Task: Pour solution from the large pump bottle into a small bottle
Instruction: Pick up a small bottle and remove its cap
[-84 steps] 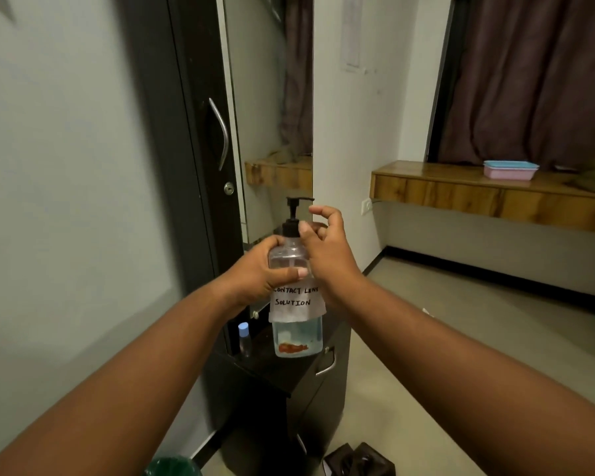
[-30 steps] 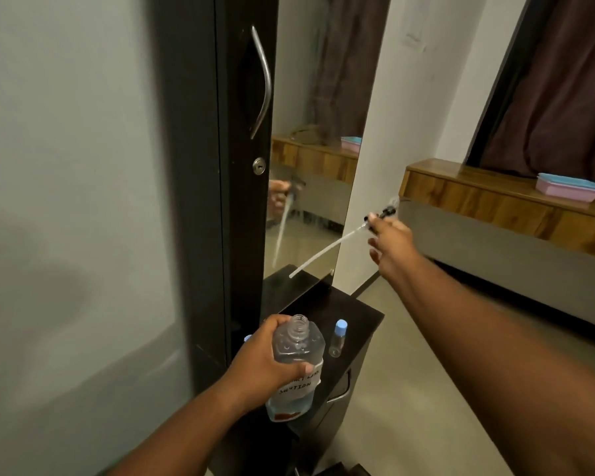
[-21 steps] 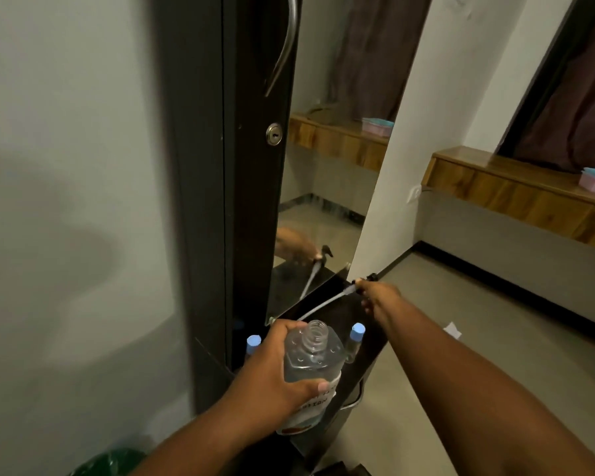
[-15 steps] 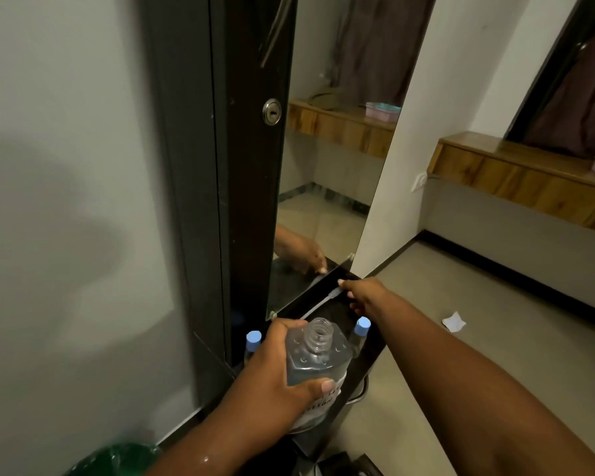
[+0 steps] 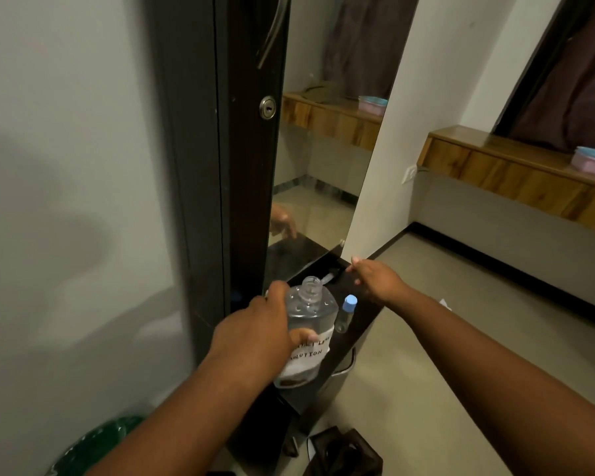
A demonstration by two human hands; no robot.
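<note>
I have just laid the black pump head with its long clear dip tube [image 5: 328, 277] down on the dark glossy worktop [image 5: 358, 324], behind the large clear plastic pump bottle [image 5: 306, 333]. A second ago my right hand [image 5: 375, 280] was carrying it through the air; now that hand hovers over it with fingers loosely spread and nothing in them, as far as I can tell. To my mind that frees the hand for the next job, uncapping a small bottle.

My left hand [image 5: 255, 338] is wrapped firmly around the big bottle's body, holding it upright just above the worktop's front part. Its threaded neck stands open and bare. The liquid inside is clear, and a white handwritten label covers the lower half, partly hidden by my thumb.

The small clear bottle with a pale blue cap [image 5: 346, 314] stands just to the right of the big bottle, cap on. So pouring cannot begin yet. The big bottle's mouth is much wider than the small one's, so I expect spilling is the risk.
</note>
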